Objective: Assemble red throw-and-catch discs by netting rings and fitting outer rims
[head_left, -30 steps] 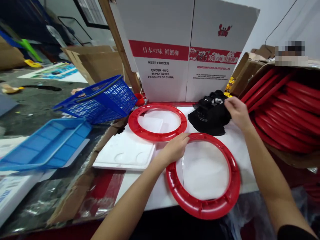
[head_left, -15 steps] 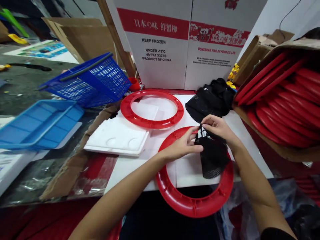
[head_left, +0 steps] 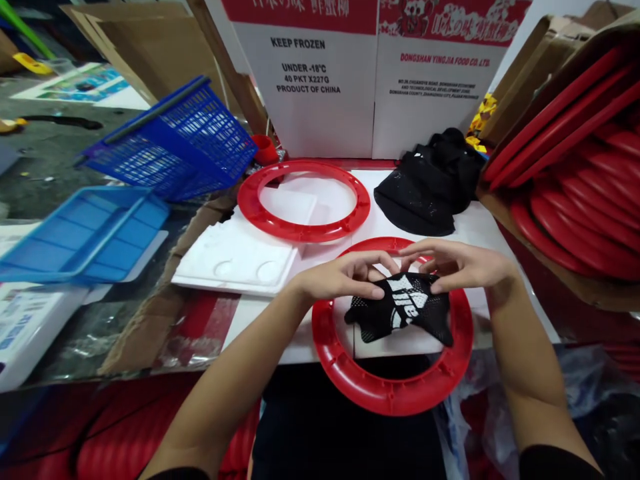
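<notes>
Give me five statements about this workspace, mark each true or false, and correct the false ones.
1. The left hand and right hand both grip the black mesh piece. True.
2. Its lettering is yellow. False: the lettering is white.
3. The nearer red ring juts past the front edge of the white work surface. True.
4. The white foam piece lies right of the black pile. False: the white foam piece lies left of it.
5. The blue basket at the left is tilted. True.
</notes>
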### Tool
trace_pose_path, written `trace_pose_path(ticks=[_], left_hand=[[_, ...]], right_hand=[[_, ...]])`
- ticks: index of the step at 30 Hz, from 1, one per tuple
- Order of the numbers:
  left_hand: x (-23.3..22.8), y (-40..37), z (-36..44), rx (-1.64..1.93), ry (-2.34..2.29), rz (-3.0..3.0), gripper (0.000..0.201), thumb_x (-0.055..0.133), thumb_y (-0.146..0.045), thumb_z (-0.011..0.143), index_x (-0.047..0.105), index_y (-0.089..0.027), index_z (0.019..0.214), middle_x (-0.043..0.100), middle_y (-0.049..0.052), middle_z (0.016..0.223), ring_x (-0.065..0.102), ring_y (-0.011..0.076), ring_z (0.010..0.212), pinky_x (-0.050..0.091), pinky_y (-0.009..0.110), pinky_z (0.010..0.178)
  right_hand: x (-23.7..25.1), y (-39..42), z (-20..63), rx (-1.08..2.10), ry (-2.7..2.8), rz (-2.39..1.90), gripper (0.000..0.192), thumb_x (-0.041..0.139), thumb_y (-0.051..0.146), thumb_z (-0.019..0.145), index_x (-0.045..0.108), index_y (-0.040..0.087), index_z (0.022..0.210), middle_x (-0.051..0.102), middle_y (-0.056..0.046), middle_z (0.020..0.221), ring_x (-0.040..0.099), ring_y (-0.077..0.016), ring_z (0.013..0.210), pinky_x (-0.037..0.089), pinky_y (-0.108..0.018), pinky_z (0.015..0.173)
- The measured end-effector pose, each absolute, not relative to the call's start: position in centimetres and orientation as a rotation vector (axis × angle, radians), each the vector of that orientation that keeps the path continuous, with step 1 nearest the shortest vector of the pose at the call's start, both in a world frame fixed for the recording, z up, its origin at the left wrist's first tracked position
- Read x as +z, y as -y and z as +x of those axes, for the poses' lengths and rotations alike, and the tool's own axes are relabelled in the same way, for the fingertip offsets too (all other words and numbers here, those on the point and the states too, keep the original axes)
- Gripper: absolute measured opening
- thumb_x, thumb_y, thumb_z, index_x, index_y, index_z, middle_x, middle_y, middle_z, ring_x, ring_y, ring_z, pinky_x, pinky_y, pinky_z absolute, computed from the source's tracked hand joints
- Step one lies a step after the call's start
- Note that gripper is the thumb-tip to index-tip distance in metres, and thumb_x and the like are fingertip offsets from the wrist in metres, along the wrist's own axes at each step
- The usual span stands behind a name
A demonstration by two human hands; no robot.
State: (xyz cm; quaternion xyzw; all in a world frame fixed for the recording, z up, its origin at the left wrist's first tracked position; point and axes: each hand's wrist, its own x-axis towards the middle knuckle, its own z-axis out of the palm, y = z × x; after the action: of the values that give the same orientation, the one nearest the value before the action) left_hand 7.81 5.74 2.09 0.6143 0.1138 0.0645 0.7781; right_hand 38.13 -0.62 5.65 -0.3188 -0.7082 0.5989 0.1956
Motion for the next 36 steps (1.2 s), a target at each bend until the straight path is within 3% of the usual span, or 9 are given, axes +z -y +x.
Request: trace_pose_path(ticks=[6, 13, 17, 21, 26, 30, 32, 34, 36], left_hand=[[0.3, -7.9, 7.9, 0.46, -0.613, 1.888, 0.029, 0.074, -0.015, 0.088, 0.062, -0.019, 0.115, 0.071, 0.009, 0.12, 0.069, 0.024, 0.117, 0.057, 0.043, 0.101], [1.7, -5.0, 8.4, 0.628, -0.684, 2.825, 0.044, 0.049, 0.004, 0.093, 0.065, -0.018, 0.127, 0.051, 0.018, 0.153, 0.055, 0.032, 0.137, 0.052, 0.052, 0.11], [1.9, -2.6, 9.1, 0.335, -0.673, 2.91, 0.017, 0.063, -0.025, 0.102, 0.07, -0.015, 0.115, 0.063, 0.019, 0.135, 0.06, 0.0354, 0.124, 0.052, 0.052, 0.104], [0.9, -0.8, 9.6, -0.009, -0.575, 2.787, 0.084, 0.084, -0.063, 0.084, 0.058, -0.014, 0.147, 0.052, 0.026, 0.155, 0.047, 0.0466, 0.146, 0.041, 0.063, 0.118], [1.3, -1.6, 8.5, -0.234, -0.194, 2.602, 0.081, 0.09, -0.036, 0.083, 0.055, -0.029, 0.156, 0.034, 0.015, 0.175, 0.019, 0.0399, 0.167, 0.018, 0.067, 0.132], [2.2, -3.0, 7.1, -0.318, -0.085, 2.492, 0.047, 0.08, -0.016, 0.087, 0.076, -0.032, 0.13, 0.037, 0.007, 0.174, 0.019, 0.0376, 0.167, 0.016, 0.065, 0.134], [2.5, -3.4, 6.9, -0.257, -0.153, 2.473, 0.028, 0.072, -0.013, 0.091, 0.082, -0.028, 0.113, 0.051, 0.008, 0.163, 0.037, 0.0365, 0.159, 0.029, 0.058, 0.13], [2.4, -3.4, 7.2, -0.13, -0.313, 2.456, 0.017, 0.069, -0.023, 0.097, 0.082, -0.023, 0.108, 0.063, 0.012, 0.141, 0.06, 0.0316, 0.134, 0.048, 0.047, 0.116], [2.0, -3.1, 8.0, -0.031, -0.489, 2.483, 0.026, 0.072, -0.039, 0.098, 0.079, -0.018, 0.111, 0.066, 0.013, 0.123, 0.066, 0.0287, 0.112, 0.055, 0.043, 0.101]], right_hand=[[5.1, -0.3, 37.6, 1.257, 2.251, -1.257, 0.064, 0.072, 0.023, 0.092, 0.057, 0.028, 0.154, 0.067, -0.009, 0.146, 0.064, -0.0254, 0.131, 0.052, -0.045, 0.114], [2.7, -1.7, 36.5, 0.519, 2.211, -1.394, 0.044, 0.06, 0.012, 0.093, 0.069, 0.018, 0.136, 0.071, -0.013, 0.132, 0.067, -0.0274, 0.124, 0.052, -0.046, 0.111], [2.9, -1.2, 36.0, 0.436, 2.346, -1.26, 0.033, 0.059, 0.017, 0.099, 0.072, 0.021, 0.129, 0.07, -0.012, 0.129, 0.064, -0.027, 0.122, 0.052, -0.046, 0.11], [3.5, 0.0, 33.9, 0.626, 2.6, -1.173, 0.027, 0.053, 0.016, 0.103, 0.074, 0.02, 0.118, 0.072, -0.01, 0.121, 0.066, -0.0243, 0.114, 0.054, -0.039, 0.101], [4.5, 1.7, 32.3, 0.826, 2.717, -1.383, 0.031, 0.063, 0.025, 0.099, 0.068, 0.026, 0.13, 0.071, -0.007, 0.122, 0.067, -0.0234, 0.107, 0.052, -0.033, 0.087], [4.9, 2.6, 32.8, 0.937, 2.778, -1.508, 0.031, 0.058, 0.026, 0.1, 0.064, 0.025, 0.131, 0.075, -0.007, 0.11, 0.068, -0.0216, 0.09, 0.046, -0.029, 0.072], [5.1, 2.8, 33.3, 0.828, 2.844, -1.585, 0.024, 0.051, 0.021, 0.102, 0.066, 0.022, 0.121, 0.075, -0.008, 0.097, 0.067, -0.0215, 0.081, 0.041, -0.03, 0.067], [5.2, 3.0, 33.7, 0.687, 2.894, -1.648, 0.021, 0.048, 0.017, 0.101, 0.067, 0.021, 0.11, 0.073, -0.007, 0.087, 0.065, -0.0209, 0.075, 0.037, -0.031, 0.064], [5.3, 2.9, 33.8, 0.615, 2.895, -1.66, 0.017, 0.051, 0.021, 0.102, 0.067, 0.021, 0.105, 0.072, -0.005, 0.083, 0.065, -0.0202, 0.073, 0.034, -0.03, 0.063]])
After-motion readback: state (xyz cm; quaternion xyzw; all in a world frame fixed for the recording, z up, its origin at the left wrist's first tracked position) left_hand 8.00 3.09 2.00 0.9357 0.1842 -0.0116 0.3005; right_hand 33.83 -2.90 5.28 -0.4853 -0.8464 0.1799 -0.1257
